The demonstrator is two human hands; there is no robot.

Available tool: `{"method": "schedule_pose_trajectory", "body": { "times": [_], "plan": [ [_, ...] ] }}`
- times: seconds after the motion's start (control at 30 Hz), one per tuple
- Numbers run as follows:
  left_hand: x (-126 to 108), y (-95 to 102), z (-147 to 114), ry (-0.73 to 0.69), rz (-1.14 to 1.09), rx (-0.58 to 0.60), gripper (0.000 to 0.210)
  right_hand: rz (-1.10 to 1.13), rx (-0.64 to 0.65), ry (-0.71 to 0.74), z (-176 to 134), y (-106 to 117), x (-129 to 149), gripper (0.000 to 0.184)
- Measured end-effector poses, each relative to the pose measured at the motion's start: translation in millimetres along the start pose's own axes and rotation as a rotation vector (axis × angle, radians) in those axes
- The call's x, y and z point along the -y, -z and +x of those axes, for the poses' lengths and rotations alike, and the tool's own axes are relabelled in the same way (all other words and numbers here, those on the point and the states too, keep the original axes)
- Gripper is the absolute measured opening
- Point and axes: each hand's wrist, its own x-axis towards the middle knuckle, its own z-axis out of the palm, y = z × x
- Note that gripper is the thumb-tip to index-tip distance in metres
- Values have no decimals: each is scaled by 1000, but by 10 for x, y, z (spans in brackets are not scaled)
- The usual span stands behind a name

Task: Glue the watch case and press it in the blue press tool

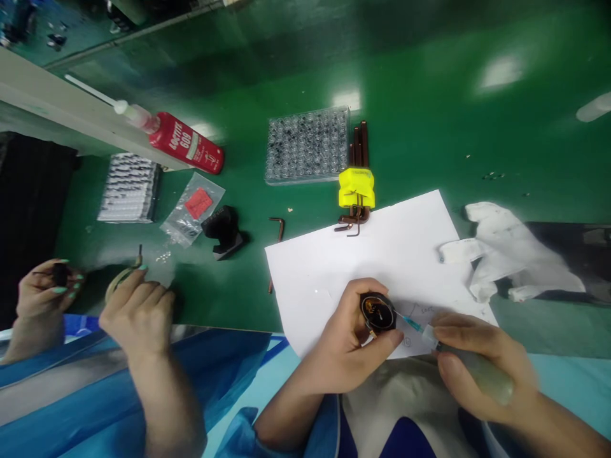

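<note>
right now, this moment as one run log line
left hand: holds round black part; right hand: holds needle-tipped applicator, needle at part's edge; white paper: on green table

A blue sleeve (243,439) sits in loose folds around the left elbow, and the left forearm (292,397) and left hand (351,346) are bare. Creased grey-beige cloth (382,399) covers the front of the body, above a rounded dark navy patch (408,440). The right forearm (561,423) and right hand (482,359) are bare too.
</note>
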Motion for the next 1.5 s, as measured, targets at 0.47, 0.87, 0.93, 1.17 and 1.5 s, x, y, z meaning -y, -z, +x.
{"method": "schedule_pose_trajectory", "body": {
  "times": [0.47, 0.87, 0.93, 1.17, 1.5],
  "plan": [
    [-6, -2, -3, -6, -15, 2, 44, -17, 16, 24, 24, 8, 1, 35],
    [-14, 0, -12, 22, 10, -18, 41, -10, 33, 11, 52, 4, 15, 37],
    [-19, -2, -17, 24, 12, -14, 40, -13, 25, 20, 58, -1, 17, 36],
    [-33, -4, -14, 25, 34, -25, 41, 76, -62, -83, -47, -8, 19, 32],
    [-25, 17, -3, -13, 28, 20, 39, 188, -99, -177, -48, -20, 21, 32]
  ]
}}
